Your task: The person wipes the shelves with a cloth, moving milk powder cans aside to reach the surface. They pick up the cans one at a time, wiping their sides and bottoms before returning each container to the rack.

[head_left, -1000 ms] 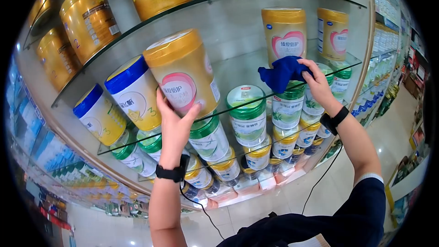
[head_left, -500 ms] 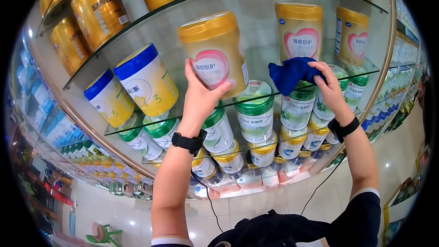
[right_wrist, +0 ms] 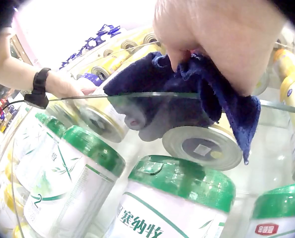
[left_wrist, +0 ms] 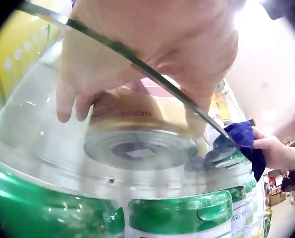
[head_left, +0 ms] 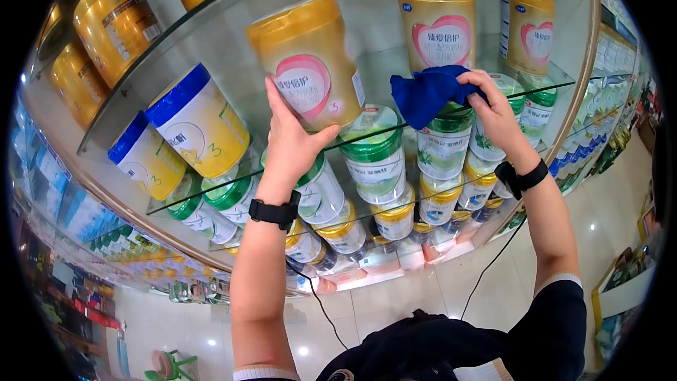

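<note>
A gold can [head_left: 310,63] is gripped between thumb and fingers of the left hand [head_left: 293,148]; a blue cloth [head_left: 425,97] is pinched by the right hand [head_left: 496,113] over the glass shelf [head_left: 381,130].

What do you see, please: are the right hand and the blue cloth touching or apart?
Touching; the right wrist view shows the right hand pinching the bunched blue cloth.

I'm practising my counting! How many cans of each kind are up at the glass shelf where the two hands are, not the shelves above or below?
Round gold cans with pink heart labels: 3
Round yellow-and-white cans with blue lids: 2
Total: 5
</note>
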`<action>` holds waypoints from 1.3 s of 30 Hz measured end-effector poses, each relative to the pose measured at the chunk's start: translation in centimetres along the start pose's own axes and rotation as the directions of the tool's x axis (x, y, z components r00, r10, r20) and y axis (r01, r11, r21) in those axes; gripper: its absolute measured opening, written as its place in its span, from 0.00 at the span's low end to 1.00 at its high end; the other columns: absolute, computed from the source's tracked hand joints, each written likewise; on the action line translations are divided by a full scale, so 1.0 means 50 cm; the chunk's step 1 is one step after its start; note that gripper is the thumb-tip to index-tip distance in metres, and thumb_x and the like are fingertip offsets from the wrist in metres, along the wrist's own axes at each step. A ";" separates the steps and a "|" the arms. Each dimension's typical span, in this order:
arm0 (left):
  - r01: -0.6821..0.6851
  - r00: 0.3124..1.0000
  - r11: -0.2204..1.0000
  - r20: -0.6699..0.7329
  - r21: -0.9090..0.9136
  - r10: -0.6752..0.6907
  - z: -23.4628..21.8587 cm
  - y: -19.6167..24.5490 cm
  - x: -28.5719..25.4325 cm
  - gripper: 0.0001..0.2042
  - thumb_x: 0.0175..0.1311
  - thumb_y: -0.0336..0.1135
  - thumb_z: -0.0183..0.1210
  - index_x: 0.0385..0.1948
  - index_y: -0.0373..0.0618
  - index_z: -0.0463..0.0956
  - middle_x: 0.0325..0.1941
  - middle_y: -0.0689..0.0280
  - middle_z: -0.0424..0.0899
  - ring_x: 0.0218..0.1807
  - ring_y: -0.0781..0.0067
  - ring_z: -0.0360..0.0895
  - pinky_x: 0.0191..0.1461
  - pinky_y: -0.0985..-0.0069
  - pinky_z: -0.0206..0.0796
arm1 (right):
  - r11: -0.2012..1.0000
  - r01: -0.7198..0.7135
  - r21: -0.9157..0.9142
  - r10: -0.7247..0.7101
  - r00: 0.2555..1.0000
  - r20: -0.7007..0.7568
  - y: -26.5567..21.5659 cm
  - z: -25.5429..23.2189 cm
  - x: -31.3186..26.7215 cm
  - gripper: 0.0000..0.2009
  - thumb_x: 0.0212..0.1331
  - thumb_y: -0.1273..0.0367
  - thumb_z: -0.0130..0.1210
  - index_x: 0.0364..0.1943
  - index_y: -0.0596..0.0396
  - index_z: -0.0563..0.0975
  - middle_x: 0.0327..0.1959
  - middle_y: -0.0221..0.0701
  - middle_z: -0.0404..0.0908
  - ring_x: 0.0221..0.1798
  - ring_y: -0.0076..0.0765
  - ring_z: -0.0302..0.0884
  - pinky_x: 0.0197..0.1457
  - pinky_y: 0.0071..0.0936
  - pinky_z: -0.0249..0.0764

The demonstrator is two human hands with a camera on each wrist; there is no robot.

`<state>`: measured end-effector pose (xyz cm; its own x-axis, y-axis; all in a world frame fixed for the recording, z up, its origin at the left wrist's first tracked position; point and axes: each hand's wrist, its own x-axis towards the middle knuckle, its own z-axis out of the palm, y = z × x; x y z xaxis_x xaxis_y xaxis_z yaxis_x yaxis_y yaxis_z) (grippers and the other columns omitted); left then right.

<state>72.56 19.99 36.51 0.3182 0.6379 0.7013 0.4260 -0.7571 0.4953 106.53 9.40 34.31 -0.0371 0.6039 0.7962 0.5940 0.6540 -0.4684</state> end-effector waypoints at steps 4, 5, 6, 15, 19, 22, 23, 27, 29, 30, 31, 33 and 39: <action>0.005 0.997 0.991 0.078 -0.135 0.006 -0.010 -0.016 0.002 0.61 0.46 0.30 0.71 0.71 0.37 0.22 0.73 0.40 0.50 0.73 0.49 0.56 0.73 0.66 0.53 | 0.971 -0.218 0.098 0.209 0.973 0.097 -0.040 -0.011 0.017 0.15 0.61 0.77 0.48 0.52 0.57 0.72 0.51 0.31 0.73 0.57 0.31 0.69 0.63 0.24 0.61; 0.025 0.996 0.992 0.085 -0.127 -0.014 -0.011 -0.014 0.001 0.61 0.46 0.30 0.71 0.71 0.37 0.22 0.73 0.40 0.49 0.73 0.49 0.56 0.73 0.66 0.53 | 0.977 -0.213 -0.011 0.212 0.967 0.139 -0.068 -0.020 0.024 0.13 0.62 0.71 0.52 0.50 0.56 0.75 0.55 0.34 0.73 0.61 0.35 0.68 0.65 0.26 0.61; 0.042 0.995 0.992 0.092 -0.120 -0.031 -0.012 -0.012 0.003 0.61 0.46 0.30 0.71 0.71 0.37 0.22 0.74 0.41 0.48 0.74 0.50 0.55 0.73 0.67 0.53 | 0.979 -0.185 -0.086 0.197 0.967 0.162 -0.094 -0.021 0.031 0.12 0.63 0.69 0.53 0.49 0.55 0.76 0.57 0.36 0.72 0.63 0.37 0.67 0.66 0.28 0.61; 0.075 0.995 0.981 0.077 -0.181 -0.062 -0.012 0.001 0.000 0.60 0.45 0.31 0.71 0.71 0.38 0.25 0.73 0.43 0.51 0.74 0.51 0.55 0.73 0.67 0.53 | 0.655 -0.002 -0.755 0.063 0.997 0.053 -0.133 0.143 0.029 0.25 0.56 0.48 0.58 0.58 0.33 0.74 0.58 0.34 0.74 0.55 0.44 0.74 0.53 0.49 0.63; -0.009 1.000 0.986 0.023 -0.164 0.013 -0.005 -0.015 0.001 0.59 0.44 0.29 0.72 0.72 0.39 0.28 0.72 0.43 0.53 0.72 0.52 0.58 0.72 0.70 0.53 | 0.666 0.085 -0.741 -0.058 0.996 0.062 -0.118 0.132 0.019 0.21 0.53 0.52 0.61 0.53 0.33 0.78 0.47 0.25 0.79 0.48 0.38 0.74 0.48 0.43 0.61; 0.078 0.996 0.980 0.059 -0.183 -0.068 -0.010 0.008 -0.005 0.58 0.48 0.27 0.70 0.73 0.43 0.27 0.72 0.44 0.54 0.71 0.53 0.60 0.71 0.69 0.55 | 0.680 0.141 -0.720 -0.114 0.990 0.086 -0.109 0.109 0.003 0.23 0.49 0.57 0.65 0.53 0.33 0.77 0.45 0.24 0.78 0.47 0.35 0.72 0.48 0.39 0.60; 0.081 0.995 0.979 0.065 -0.186 -0.070 -0.010 0.016 -0.005 0.58 0.48 0.26 0.69 0.73 0.43 0.26 0.72 0.44 0.54 0.71 0.53 0.61 0.71 0.69 0.55 | 0.674 0.147 -0.724 -0.114 0.989 0.094 -0.107 0.099 -0.001 0.24 0.48 0.58 0.66 0.54 0.32 0.77 0.45 0.24 0.78 0.47 0.35 0.72 0.48 0.39 0.60; 0.093 0.995 0.983 0.060 -0.159 -0.084 -0.013 0.028 -0.008 0.57 0.49 0.26 0.69 0.73 0.45 0.26 0.72 0.44 0.55 0.71 0.54 0.61 0.71 0.68 0.56 | 0.668 0.148 -0.729 -0.087 0.989 0.121 -0.100 0.062 -0.011 0.27 0.46 0.62 0.67 0.55 0.33 0.76 0.45 0.24 0.77 0.48 0.36 0.71 0.48 0.37 0.61; 0.094 0.995 0.985 0.057 -0.142 -0.087 -0.015 0.027 -0.009 0.57 0.50 0.26 0.69 0.73 0.45 0.26 0.72 0.44 0.56 0.71 0.54 0.61 0.71 0.67 0.56 | 0.673 0.128 -0.729 -0.055 0.991 0.123 -0.090 0.035 -0.016 0.27 0.45 0.64 0.68 0.55 0.33 0.76 0.45 0.25 0.76 0.49 0.37 0.71 0.48 0.37 0.62; 0.096 0.994 0.986 0.060 -0.136 -0.088 -0.016 0.024 -0.009 0.57 0.50 0.26 0.68 0.73 0.45 0.26 0.72 0.45 0.56 0.71 0.54 0.61 0.71 0.68 0.56 | 0.674 0.117 -0.730 -0.039 0.992 0.123 -0.086 0.020 -0.019 0.28 0.45 0.65 0.68 0.55 0.33 0.76 0.46 0.26 0.76 0.49 0.37 0.71 0.48 0.37 0.62; 0.096 0.994 0.987 0.063 -0.131 -0.088 -0.016 0.023 -0.008 0.57 0.50 0.26 0.68 0.73 0.45 0.26 0.71 0.45 0.56 0.71 0.54 0.61 0.71 0.68 0.56 | 0.683 0.116 -0.721 -0.032 0.991 0.130 -0.082 0.005 -0.022 0.29 0.45 0.67 0.68 0.56 0.34 0.75 0.47 0.28 0.76 0.50 0.39 0.70 0.49 0.37 0.63; 0.083 0.996 0.988 0.050 -0.130 -0.077 -0.015 0.024 -0.008 0.57 0.50 0.26 0.68 0.73 0.45 0.26 0.71 0.45 0.58 0.71 0.54 0.62 0.70 0.68 0.56 | 0.678 0.139 -0.722 -0.053 0.989 0.140 -0.069 -0.023 -0.030 0.29 0.45 0.67 0.68 0.56 0.35 0.75 0.47 0.29 0.76 0.50 0.40 0.70 0.50 0.37 0.64; 0.118 0.993 0.988 0.038 -0.096 -0.115 -0.014 0.040 -0.012 0.57 0.50 0.27 0.68 0.73 0.46 0.27 0.69 0.45 0.61 0.69 0.53 0.65 0.69 0.67 0.58 | 0.770 0.081 -0.633 0.092 0.967 0.236 -0.037 -0.136 -0.019 0.28 0.45 0.73 0.64 0.57 0.44 0.74 0.46 0.37 0.75 0.51 0.49 0.69 0.57 0.39 0.66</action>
<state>72.63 18.02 37.43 0.2991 0.7254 0.6200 0.3770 -0.6867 0.6215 110.95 4.52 37.01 -0.1705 0.7519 0.6369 0.9631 0.2637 -0.0536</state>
